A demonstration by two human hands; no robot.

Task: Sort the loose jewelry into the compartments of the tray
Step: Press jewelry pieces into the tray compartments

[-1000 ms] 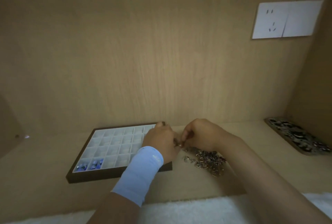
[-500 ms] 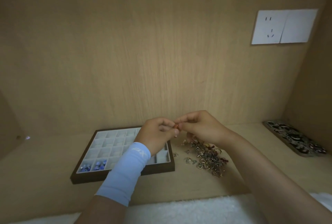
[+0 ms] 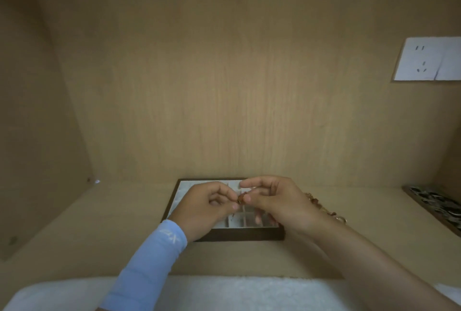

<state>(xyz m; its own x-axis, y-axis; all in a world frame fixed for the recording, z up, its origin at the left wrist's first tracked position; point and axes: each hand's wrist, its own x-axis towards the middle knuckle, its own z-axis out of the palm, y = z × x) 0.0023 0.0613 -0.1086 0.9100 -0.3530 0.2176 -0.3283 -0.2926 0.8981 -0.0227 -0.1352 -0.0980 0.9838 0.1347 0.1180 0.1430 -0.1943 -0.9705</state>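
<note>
A dark-framed tray (image 3: pixel 239 236) with white compartments lies on the wooden shelf, mostly hidden behind my hands. My left hand (image 3: pixel 207 208), with a light blue sleeve on its forearm, and my right hand (image 3: pixel 277 203) meet above the tray. Both pinch one small reddish-brown jewelry piece (image 3: pixel 241 198) between fingertips. The heap of loose jewelry (image 3: pixel 324 208) shows only as a gold-toned strip behind my right wrist.
A second patterned tray (image 3: pixel 434 204) sits at the far right against the side wall. A white wall socket (image 3: pixel 424 61) is on the back panel. White fleecy cloth (image 3: pixel 224 293) covers the near edge. Wooden walls close in left, right and behind.
The view swung left, so the tray now sits under my hands. Both hands stay together pinching the small piece, now over the tray instead of beside it.
</note>
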